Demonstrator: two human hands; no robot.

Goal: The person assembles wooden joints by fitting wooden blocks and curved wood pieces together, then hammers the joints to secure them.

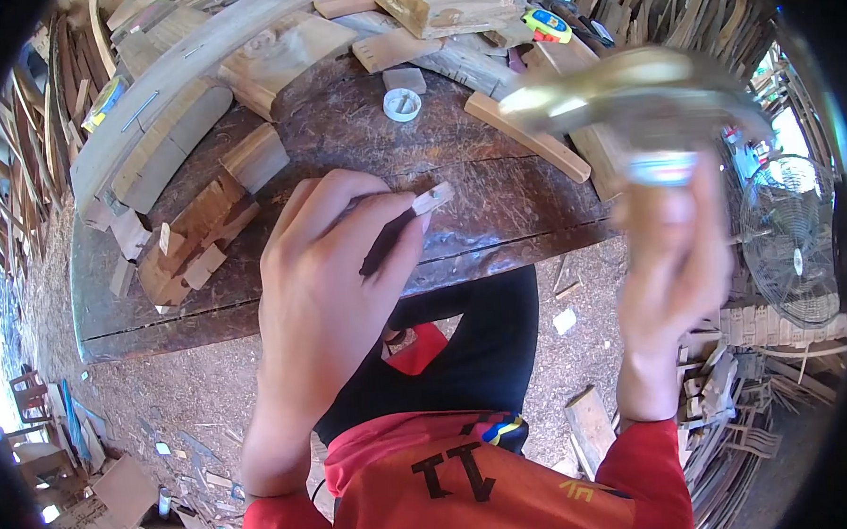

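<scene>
My left hand rests at the near edge of the dark wooden workbench, thumb and forefinger pinched on a small pale wood piece. The piece lies near the bench top, with a small dark spot on its upper face. Up on the right, my right hand is closed around the handle of a hammer. Motion smears the hammer's shiny metal head, which appears above and to the right of the wood piece, apart from it.
A round white lid-like dish sits beyond my left hand. Wood blocks and a curved board occupy the left side. A wood strip lies to the right. A yellow tape measure is at the back; a fan stands right.
</scene>
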